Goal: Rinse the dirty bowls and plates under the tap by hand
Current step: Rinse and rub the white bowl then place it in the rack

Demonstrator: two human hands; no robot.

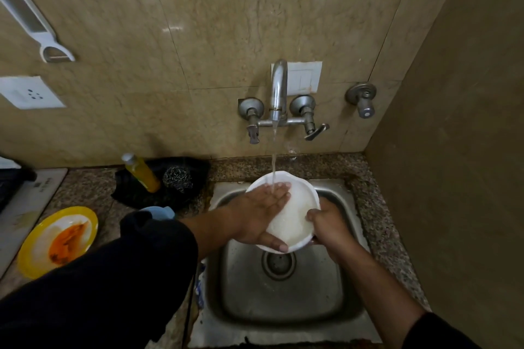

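The left hand lies flat inside the white bowl, fingers straight and together, with its thumb under the near rim. The right hand grips the bowl's right edge, thumb curled over the rim. The bowl is shallow, plain white and wet, and the stream of water lands on the left fingertips. It is held above the steel sink, over the drain, its hollow facing up. It shows as an oval running from the tap toward the person.

Speckled granite counter frames the sink. To the left lie a yellow plate smeared orange, a yellow bottle and a steel scrubber. Beige marbled tiles cover the wall.
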